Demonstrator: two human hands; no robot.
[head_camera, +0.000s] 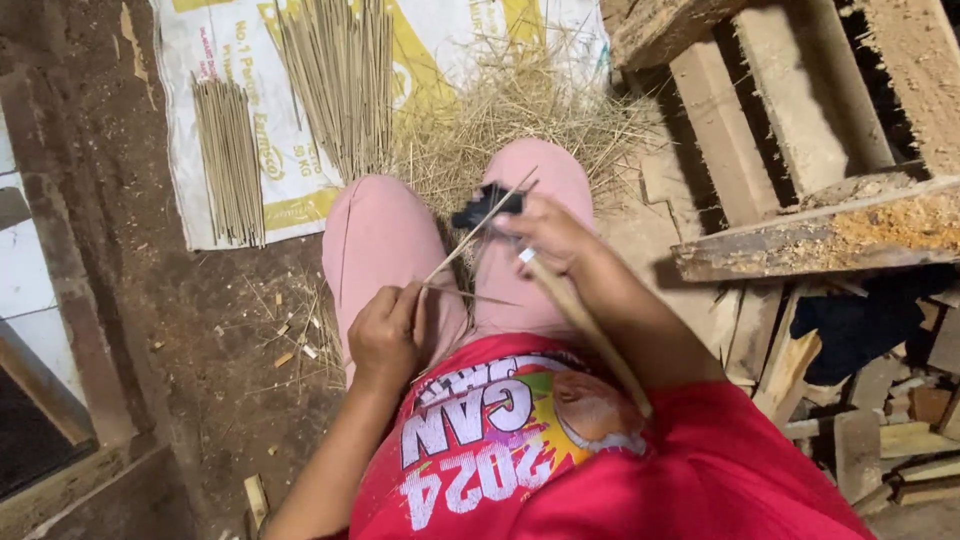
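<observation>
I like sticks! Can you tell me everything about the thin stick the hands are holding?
The thin stick is pale, slender and looks like split bamboo. It slants from the left hand, which pinches its lower end, up to the right hand, where a dark-tipped knife with a long wooden handle meets it. It lies above pink-trousered knees.

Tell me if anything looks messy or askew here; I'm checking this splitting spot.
Loose shavings lie heaped untidily over the sack beyond the knees, and wood scraps dot the dirt floor. The stick bundles lie neatly in rows.
</observation>
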